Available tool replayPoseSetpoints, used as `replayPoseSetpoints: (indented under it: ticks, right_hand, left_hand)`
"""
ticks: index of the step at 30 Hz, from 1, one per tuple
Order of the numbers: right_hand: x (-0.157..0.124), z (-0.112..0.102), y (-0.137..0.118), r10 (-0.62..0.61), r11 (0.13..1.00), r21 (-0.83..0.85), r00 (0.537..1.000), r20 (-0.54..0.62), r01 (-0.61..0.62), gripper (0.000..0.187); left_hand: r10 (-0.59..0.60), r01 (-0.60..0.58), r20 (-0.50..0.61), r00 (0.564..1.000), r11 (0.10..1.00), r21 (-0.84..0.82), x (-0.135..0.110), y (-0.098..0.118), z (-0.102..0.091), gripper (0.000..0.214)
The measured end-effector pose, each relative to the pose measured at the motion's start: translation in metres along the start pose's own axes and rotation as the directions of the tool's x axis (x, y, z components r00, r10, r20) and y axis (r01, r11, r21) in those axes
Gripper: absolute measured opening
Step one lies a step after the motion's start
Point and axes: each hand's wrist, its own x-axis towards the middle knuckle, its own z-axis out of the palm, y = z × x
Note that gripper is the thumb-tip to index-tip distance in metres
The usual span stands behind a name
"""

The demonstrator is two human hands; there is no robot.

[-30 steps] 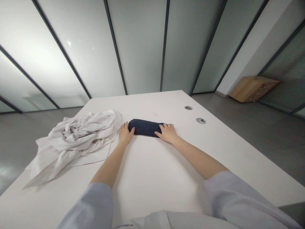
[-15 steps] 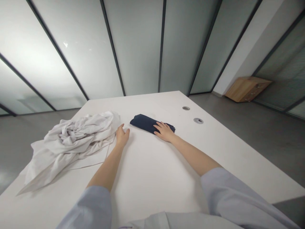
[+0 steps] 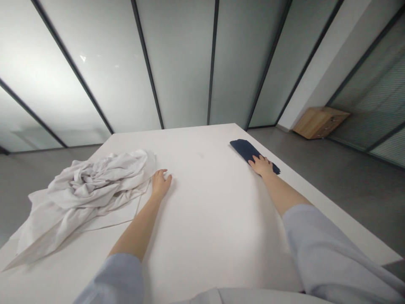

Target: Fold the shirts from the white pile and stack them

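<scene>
On the bench [image 3: 202, 219], far left, white heap [image 3: 85, 185]: crumpled, limp cloth.
left hand [image 3: 160, 184]: grip open, flat on bench, empty, just beside heap.
right hand [image 3: 262, 166]: grip flat, palm down on near end of navy cloth [image 3: 245, 148].
navy cloth: folded, at right bench edge; likely light, soft, slides; pinch whole fold.
writing: none legible.

Beyond the white table [image 3: 205, 219] rise frosted glass panels [image 3: 177, 63] in dark frames, glowing softly. Grey floor [image 3: 348, 181] spreads to the right of the right hand [image 3: 262, 165]; far past it a low wooden cabinet [image 3: 319, 121] stands by a white wall [image 3: 322, 71]
</scene>
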Motion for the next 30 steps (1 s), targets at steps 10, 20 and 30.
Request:
replayPoseSetpoints:
  ticks: [10,20,30]
  right_hand:
    - [-0.001,-0.014,-0.011,0.003,1.0,0.031,0.996,-0.09,-0.001,0.059]
    - [-0.075,0.008,-0.129,-0.499,0.844,0.218,0.867,-0.013,0.489,0.043]
    - [-0.079,0.011,-0.123,-0.495,0.844,0.244,0.869,0.013,0.478,0.039]
  left_hand:
    - [-0.031,0.026,0.067,0.997,0.997,0.079,0.0,0.005,-0.001,0.033]
    - [0.006,-0.084,0.277,0.961,0.959,0.27,-0.001,0.015,-0.015,0.035]
    - [0.066,-0.149,0.295,0.953,0.951,0.269,-0.006,0.011,-0.015,0.035]
